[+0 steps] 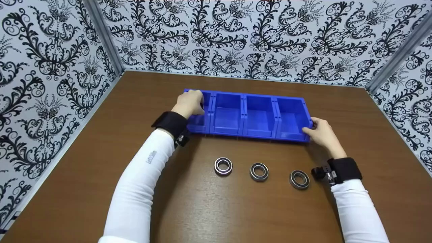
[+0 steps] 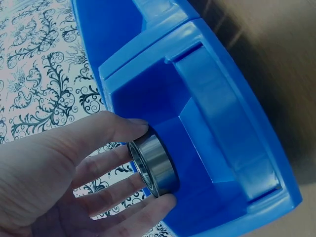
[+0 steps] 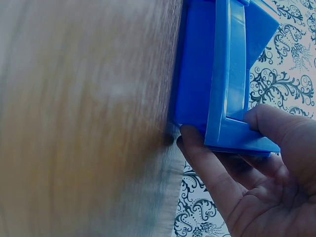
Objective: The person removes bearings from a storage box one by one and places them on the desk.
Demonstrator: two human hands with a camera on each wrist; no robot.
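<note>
A blue bin row (image 1: 227,116) with several compartments stands on the brown table. My left hand (image 1: 190,103) is over its leftmost compartment and pinches a metal ball bearing (image 2: 154,165) between thumb and fingers, as the left wrist view shows. In the head view that bearing is mostly hidden by the hand. At the opposite end, my right hand (image 1: 320,132) grips the bin's right front corner, thumb on the inner side of the wall and fingers outside. Closer to me lie three more bearings in a row: a left one (image 1: 223,166), a middle one (image 1: 259,172) and a right one (image 1: 299,179).
The brown table (image 1: 216,209) extends around the bins. A patterned wall (image 1: 236,40) rises behind it, with another patterned panel (image 1: 44,84) at the left and one on the right. Grey metal posts stand at the corners.
</note>
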